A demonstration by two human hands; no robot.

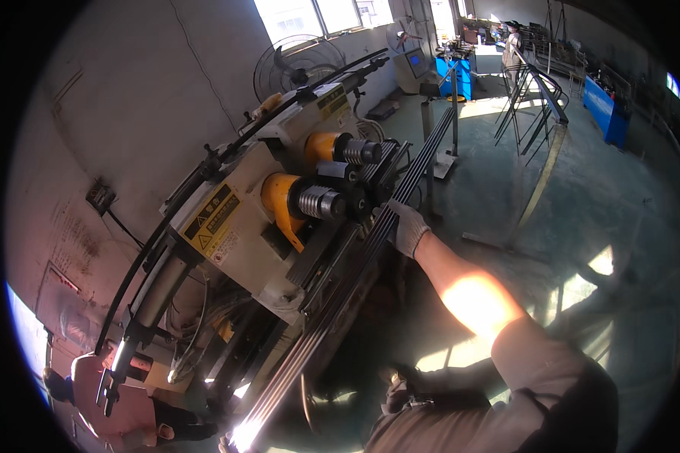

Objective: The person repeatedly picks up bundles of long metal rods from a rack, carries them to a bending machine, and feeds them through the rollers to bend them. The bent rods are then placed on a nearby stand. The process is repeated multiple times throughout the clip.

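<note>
A bundle of several long, thin metal rods (pixel 338 300) runs slantwise from the lower edge toward the far right, in front of a pipe-bending machine (pixel 253 219). My right hand (pixel 409 229), in a pale work glove, is closed around the rods near the machine's rollers. Only a sliver of my left hand (pixel 225 444) shows at the lower edge, its fingers against the near end of the bundle; the rest is out of the picture. Two orange motor housings (pixel 279 198) with ribbed steel shafts (pixel 321 202) stick out of the machine beside the rods.
A co-worker (pixel 121 404) in a pink top is at the lower left; another person (pixel 511 49) stands far back. Beyond the machine stand a control console (pixel 414 69) and a blue cabinet (pixel 455 77). A dark metal frame (pixel 540 94) rests on the green floor (pixel 499 192) at right.
</note>
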